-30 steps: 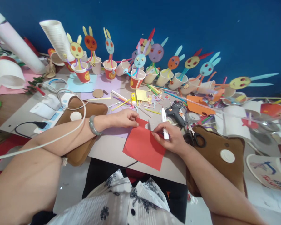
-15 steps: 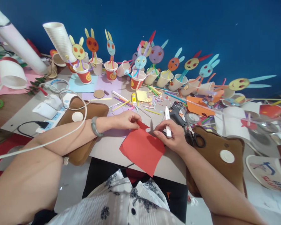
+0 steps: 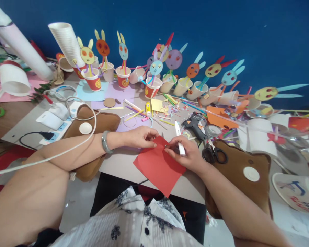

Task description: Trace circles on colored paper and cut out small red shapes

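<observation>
A sheet of red paper (image 3: pixel 159 168) lies over the near edge of the table. My left hand (image 3: pixel 141 136) pinches its upper left edge between thumb and fingers. A white marker (image 3: pixel 179 139) stands tilted in my right hand (image 3: pixel 185 152), its upper end pointing away from me. The thumb and index finger of that hand come together at the paper's upper right edge; whatever they pinch there is too small to tell.
Black scissors (image 3: pixel 215 154) and a hot glue gun (image 3: pixel 196 125) lie right of my right hand. Paper cups with rabbit figures (image 3: pixel 123 77) line the back. A white cable (image 3: pixel 92 133) crosses over my left forearm. Brown cushions (image 3: pixel 239 175) flank the work area.
The grey pointed piece by my right fingertips no longer shows. My right hand and the marker have shifted slightly left, and the red paper's top edge now lies flatter between my hands.
</observation>
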Motion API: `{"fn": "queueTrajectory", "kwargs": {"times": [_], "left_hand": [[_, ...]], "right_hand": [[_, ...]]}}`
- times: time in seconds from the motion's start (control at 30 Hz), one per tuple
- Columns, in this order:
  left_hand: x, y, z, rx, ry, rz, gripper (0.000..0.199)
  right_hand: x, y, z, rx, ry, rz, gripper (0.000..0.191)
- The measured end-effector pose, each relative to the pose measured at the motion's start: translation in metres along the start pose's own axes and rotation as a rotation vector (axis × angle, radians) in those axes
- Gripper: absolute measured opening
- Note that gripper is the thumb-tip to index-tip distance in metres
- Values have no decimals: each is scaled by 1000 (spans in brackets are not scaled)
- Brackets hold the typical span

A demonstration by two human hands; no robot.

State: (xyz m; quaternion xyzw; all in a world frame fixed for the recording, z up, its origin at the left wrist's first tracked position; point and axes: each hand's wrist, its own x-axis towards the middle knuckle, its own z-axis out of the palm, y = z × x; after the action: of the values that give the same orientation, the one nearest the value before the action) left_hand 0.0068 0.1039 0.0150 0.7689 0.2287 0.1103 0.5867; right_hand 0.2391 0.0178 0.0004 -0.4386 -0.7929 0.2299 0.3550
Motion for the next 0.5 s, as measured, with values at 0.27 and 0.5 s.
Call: {"fn": "queueTrajectory", "kwargs": {"times": [0.27,0.5], "left_hand": [[-2,-4,6,-137,-83,-102,16],[-4,0,12,46,-72,-22,15]], "right_hand": [[1,-2,0,31,38,67,16],[2,-2,0,23,14,65,23]]}}
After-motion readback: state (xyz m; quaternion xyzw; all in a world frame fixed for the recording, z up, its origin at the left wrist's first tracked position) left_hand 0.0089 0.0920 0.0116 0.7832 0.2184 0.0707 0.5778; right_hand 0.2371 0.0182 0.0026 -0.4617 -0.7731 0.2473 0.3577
